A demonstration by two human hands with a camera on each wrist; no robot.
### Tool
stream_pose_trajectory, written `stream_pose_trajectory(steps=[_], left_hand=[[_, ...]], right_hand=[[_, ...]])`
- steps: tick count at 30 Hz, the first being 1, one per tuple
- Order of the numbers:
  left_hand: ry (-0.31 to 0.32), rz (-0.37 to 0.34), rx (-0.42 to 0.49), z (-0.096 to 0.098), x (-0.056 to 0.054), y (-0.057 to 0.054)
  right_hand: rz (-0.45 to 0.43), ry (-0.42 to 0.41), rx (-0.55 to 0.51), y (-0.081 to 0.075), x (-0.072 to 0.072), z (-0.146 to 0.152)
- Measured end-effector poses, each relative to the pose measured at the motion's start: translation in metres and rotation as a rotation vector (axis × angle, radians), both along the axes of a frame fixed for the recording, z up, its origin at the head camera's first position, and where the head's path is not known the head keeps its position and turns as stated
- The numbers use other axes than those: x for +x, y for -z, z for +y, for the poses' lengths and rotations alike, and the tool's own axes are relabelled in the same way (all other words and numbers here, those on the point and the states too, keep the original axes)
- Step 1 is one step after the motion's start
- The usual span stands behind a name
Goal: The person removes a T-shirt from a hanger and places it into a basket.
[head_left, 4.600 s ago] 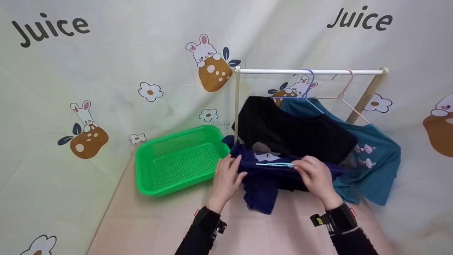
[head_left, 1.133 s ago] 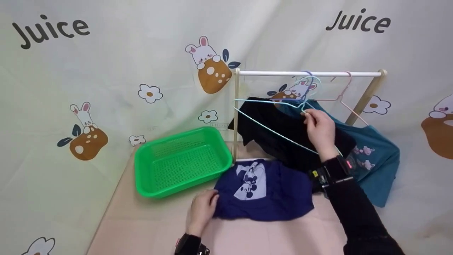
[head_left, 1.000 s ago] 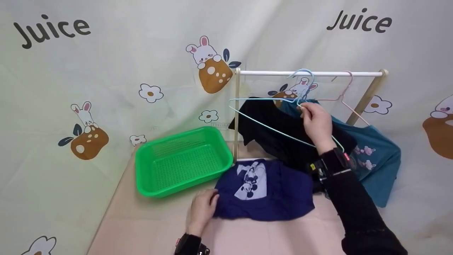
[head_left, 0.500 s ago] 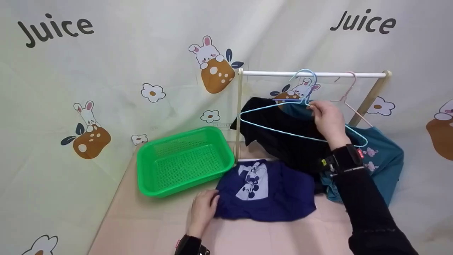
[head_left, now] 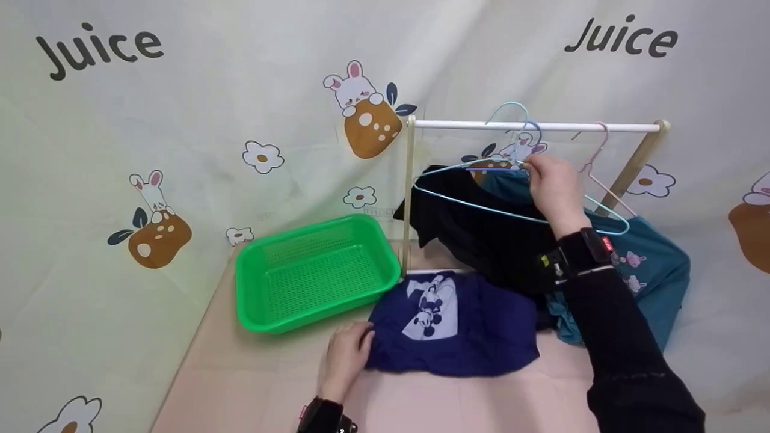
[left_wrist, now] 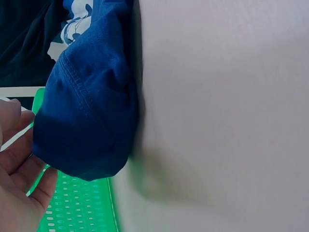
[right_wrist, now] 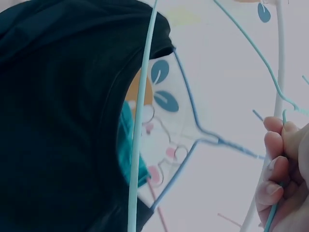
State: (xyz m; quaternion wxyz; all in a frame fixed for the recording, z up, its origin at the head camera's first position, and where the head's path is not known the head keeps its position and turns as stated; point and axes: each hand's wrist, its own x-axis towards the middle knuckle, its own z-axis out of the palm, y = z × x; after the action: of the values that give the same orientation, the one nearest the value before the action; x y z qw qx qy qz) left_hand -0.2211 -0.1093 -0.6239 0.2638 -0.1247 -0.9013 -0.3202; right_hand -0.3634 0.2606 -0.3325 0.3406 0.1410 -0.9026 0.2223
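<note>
My right hand [head_left: 556, 189] pinches a light blue hanger [head_left: 481, 203] just below its neck, in front of the rack. Its hook [head_left: 508, 104] rises a little above the white rod [head_left: 457, 125]. In the right wrist view the hanger's lower bar [right_wrist: 140, 111] crosses in front of a black shirt [right_wrist: 53, 111] on a purple-blue hanger [right_wrist: 188, 96]. My left hand [head_left: 346, 355] rests at the left end of a navy shirt [head_left: 487, 325] with a white cartoon mouse print. In the left wrist view its loosely bent fingers [left_wrist: 43, 186] touch the cloth's edge.
A teal shirt [head_left: 659, 252] hangs on a pink hanger [head_left: 607, 191] at the rack's right. The rack's wooden posts [head_left: 637, 162] stand behind the clothes. Left of the navy shirt is a green perforated basket [head_left: 319, 322] on the pink-covered table [head_left: 252, 385].
Held low over the bunched navy shirt at first, the light blue hanger is now raised at the rod, turned face-on and lifted slightly more. The shirt lies spread; my left hand has shifted down-left.
</note>
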Motion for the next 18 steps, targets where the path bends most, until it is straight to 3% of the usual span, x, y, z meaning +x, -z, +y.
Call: stream_pose_trajectory(steps=[9, 18], left_hand=[[0.006, 0.019, -0.020, 0.006, 0.001, 0.001], [0.014, 0.006, -0.016, 0.020, -0.001, 0.002]], right_hand=[[-0.084, 0.029, 0.006, 0.001, -0.013, -0.034], [-0.186, -0.112, 0.045, 0.021, -0.018, -0.055]])
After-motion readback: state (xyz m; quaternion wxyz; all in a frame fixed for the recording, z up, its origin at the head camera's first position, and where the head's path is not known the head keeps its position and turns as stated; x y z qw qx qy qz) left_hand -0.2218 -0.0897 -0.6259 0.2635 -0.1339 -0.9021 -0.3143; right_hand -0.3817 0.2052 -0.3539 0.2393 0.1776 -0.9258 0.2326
